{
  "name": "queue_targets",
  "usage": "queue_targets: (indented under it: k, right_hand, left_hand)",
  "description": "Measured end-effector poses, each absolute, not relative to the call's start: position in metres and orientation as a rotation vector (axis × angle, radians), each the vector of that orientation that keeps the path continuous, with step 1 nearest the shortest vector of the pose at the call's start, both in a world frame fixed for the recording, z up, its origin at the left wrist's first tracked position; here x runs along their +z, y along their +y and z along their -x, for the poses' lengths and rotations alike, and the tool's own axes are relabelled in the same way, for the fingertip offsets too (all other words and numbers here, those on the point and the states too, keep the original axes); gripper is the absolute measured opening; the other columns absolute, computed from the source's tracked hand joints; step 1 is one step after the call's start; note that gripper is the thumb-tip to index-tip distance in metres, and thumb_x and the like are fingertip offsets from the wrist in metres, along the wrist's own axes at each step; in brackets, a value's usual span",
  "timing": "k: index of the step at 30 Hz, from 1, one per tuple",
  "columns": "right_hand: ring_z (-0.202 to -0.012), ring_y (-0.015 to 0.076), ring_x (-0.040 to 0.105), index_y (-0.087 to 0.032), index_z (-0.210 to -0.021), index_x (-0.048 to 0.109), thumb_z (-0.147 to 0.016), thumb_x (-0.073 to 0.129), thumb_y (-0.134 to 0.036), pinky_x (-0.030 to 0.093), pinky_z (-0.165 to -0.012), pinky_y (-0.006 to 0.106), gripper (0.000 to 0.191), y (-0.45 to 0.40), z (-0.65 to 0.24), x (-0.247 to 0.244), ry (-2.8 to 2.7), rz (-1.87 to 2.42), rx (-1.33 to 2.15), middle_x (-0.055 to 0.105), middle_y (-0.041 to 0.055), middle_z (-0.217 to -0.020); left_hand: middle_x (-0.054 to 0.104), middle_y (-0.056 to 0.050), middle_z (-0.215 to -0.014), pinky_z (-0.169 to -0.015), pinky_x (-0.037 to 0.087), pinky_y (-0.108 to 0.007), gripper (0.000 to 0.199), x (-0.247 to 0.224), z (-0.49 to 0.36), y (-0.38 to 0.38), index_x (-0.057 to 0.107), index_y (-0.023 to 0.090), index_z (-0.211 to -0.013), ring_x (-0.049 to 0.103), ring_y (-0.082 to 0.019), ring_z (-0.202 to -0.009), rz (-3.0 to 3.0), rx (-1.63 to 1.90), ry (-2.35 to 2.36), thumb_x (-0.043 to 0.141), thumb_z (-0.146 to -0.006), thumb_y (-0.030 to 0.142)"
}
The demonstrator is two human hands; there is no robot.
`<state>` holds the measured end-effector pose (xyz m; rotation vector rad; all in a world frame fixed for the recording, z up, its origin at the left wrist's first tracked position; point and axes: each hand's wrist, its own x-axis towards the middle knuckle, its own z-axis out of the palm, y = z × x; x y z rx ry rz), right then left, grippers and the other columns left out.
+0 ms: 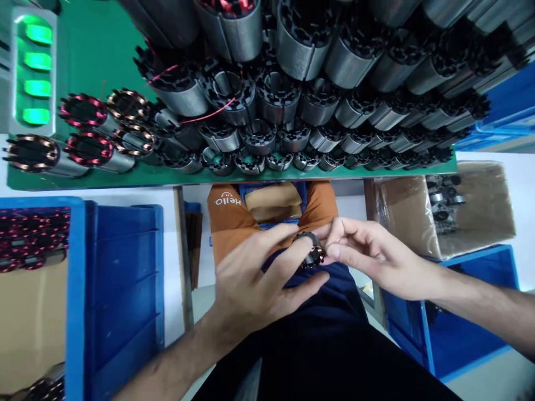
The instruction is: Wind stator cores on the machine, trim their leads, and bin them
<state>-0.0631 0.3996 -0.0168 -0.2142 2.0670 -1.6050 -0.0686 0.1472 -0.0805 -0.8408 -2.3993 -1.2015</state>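
My left hand (254,278) is curled around a small motor stator (311,253) with copper windings, held above my lap. Part of the stator is hidden behind the fingers. At its right edge my right hand (368,248) has thumb and fingertips pinched together. Anything between those fingertips is too small to make out. Ahead, a green bench top (100,67) carries many steel stator cores (278,92) with black slotted ends. A red-wound stator (90,149) and a copper-wound stator (134,139) stand at its left end.
A green-lit panel (37,72) lies at the bench's left end. Below left, a blue crate (121,278) stands beside another with red-wound stators (33,236). To the right are a cardboard box (480,206) with metal parts and a blue bin (468,334). Red wires (209,116) cross some cores.
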Motion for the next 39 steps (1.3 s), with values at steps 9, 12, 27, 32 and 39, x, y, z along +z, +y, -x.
queue_targets:
  k: [9, 12, 27, 32, 39]
  right_hand:
    - [-0.121, 0.0234, 0.082, -0.023, -0.112, 0.085, -0.11, 0.084, -0.035, 0.064, -0.114, 0.038, 0.012, 0.436, 0.087, -0.006, 2.574, 1.303, -1.163, 0.085, 0.0098, -0.138]
    - [-0.121, 0.0238, 0.084, -0.019, -0.115, 0.087, -0.109, 0.088, -0.046, 0.067, -0.104, 0.034, 0.027, 0.435, 0.085, -0.007, 2.122, 0.43, -1.464, 0.087, 0.0116, -0.13]
    - [-0.078, 0.0098, 0.076, -0.017, -0.105, 0.085, -0.078, 0.11, -0.03, 0.064, -0.059, 0.014, 0.039, 0.415, 0.09, -0.013, 1.333, -0.212, -1.555, 0.082, 0.0001, -0.096]
    - [-0.056, 0.0109, 0.072, -0.016, -0.105, 0.078, -0.092, 0.1, -0.047, 0.055, -0.047, 0.017, 0.041, 0.415, 0.085, -0.019, 1.24, -0.193, -1.512, 0.08, 0.0003, -0.083]
    - [-0.055, 0.0124, 0.047, -0.025, -0.075, 0.07, -0.106, 0.081, -0.027, 0.024, -0.046, 0.033, 0.033, 0.408, 0.085, 0.014, 2.369, 0.656, -1.127, 0.068, -0.0018, -0.07]
  left_hand:
    - [0.086, 0.005, -0.108, -0.088, 0.066, -0.016, 0.025, -0.059, 0.094, 0.145, 0.079, 0.021, -0.122, 0.084, -0.011, -0.095, 1.094, -2.304, -2.551, 0.08, -0.098, 0.015]
    - [0.086, -0.001, -0.133, -0.115, 0.061, -0.016, 0.028, -0.062, 0.086, 0.142, 0.08, 0.021, -0.127, 0.084, -0.011, -0.121, 1.096, -1.782, -2.454, 0.086, -0.102, 0.012]
    - [0.081, -0.012, -0.139, -0.127, 0.066, -0.046, 0.025, -0.06, 0.083, 0.13, 0.082, 0.015, -0.131, 0.081, -0.024, -0.134, 1.313, -1.148, -2.19, 0.079, -0.108, 0.008]
    - [0.085, -0.007, -0.136, -0.123, 0.07, -0.046, 0.033, -0.055, 0.083, 0.132, 0.079, 0.023, -0.135, 0.085, -0.024, -0.127, 1.348, -1.01, -2.233, 0.078, -0.106, 0.007]
    - [0.086, 0.001, -0.098, -0.077, 0.068, -0.024, 0.02, -0.058, 0.096, 0.147, 0.08, 0.021, -0.118, 0.083, -0.016, -0.08, 1.057, -1.884, -2.72, 0.077, -0.1, 0.027]
